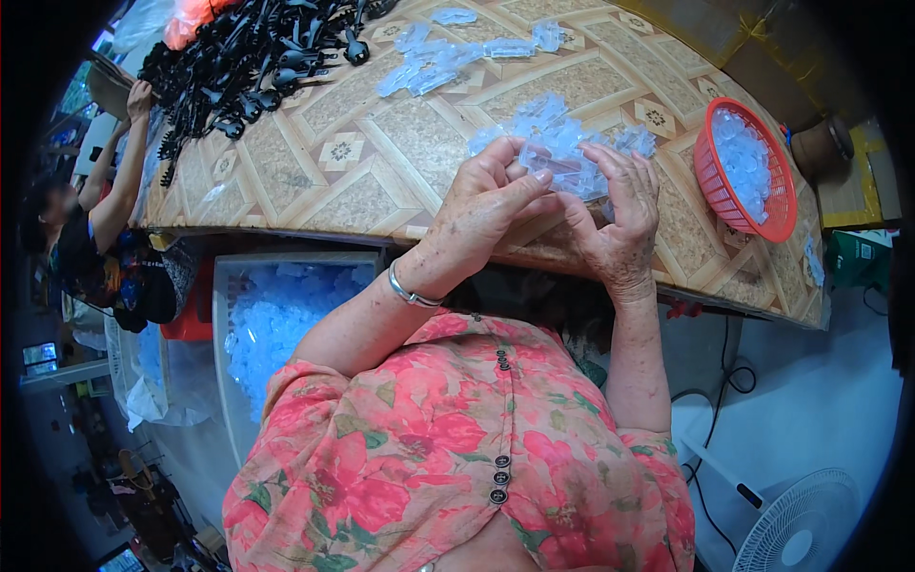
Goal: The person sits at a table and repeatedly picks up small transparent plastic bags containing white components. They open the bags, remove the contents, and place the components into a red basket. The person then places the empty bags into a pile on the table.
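Both hands pinch one small clear plastic sleeve [558, 160] between them: the left hand [486, 214] closes thumb and forefinger on its near end, and the right hand [620, 224] grips its far side with the fingers curled over the top. What sits inside the sleeve is hard to make out; a thin dark strip shows through, and the fingers cover the rest. The left wrist, ringed by a silver bangle [412, 294], bends upward from a bare forearm, while the right forearm rises almost straight from a floral sleeve. The sleeve is held just above the table [362, 181], over a loose pile of clear sleeves [562, 133] of the same glossy, bluish kind. Below the table edge a bin of clear plastic pieces [272, 319] is partly hidden by the left arm. Further right stands a red basket [748, 172] of clear pieces. At the far left lies a heap of black plastic parts [253, 57], which another person's hand [140, 98] touches.
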A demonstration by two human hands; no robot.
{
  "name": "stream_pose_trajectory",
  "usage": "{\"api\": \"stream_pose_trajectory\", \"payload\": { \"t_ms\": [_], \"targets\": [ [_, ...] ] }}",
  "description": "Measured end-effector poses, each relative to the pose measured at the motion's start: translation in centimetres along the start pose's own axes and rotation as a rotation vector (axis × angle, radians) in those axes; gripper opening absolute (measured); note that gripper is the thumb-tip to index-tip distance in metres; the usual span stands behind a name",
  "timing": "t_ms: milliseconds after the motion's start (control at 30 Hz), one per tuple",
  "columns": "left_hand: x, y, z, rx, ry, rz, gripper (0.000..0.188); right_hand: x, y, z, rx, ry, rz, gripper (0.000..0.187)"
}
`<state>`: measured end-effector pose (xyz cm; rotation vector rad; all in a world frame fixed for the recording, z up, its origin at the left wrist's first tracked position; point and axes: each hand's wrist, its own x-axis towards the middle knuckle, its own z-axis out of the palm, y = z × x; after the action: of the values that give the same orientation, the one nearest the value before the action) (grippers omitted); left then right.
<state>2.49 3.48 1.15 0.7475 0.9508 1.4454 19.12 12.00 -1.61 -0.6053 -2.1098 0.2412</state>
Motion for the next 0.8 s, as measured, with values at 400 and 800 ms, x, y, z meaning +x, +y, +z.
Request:
{"api": "stream_pose_trajectory", "payload": {
  "t_ms": [400, 800],
  "targets": [
    [3.1, 3.6, -5.8, 1.225, 0.203, 0.654, 0.037, -0.3, 0.4, -0.1, -0.214, 0.057, 0.225, 0.047],
    [6.7, 5.8, -12.8, 1.937, 0.383, 0.564, 0.024, -0.1, 0.4, 0.2, -0.236, 0.042, 0.341, 0.054]
  ]
}}
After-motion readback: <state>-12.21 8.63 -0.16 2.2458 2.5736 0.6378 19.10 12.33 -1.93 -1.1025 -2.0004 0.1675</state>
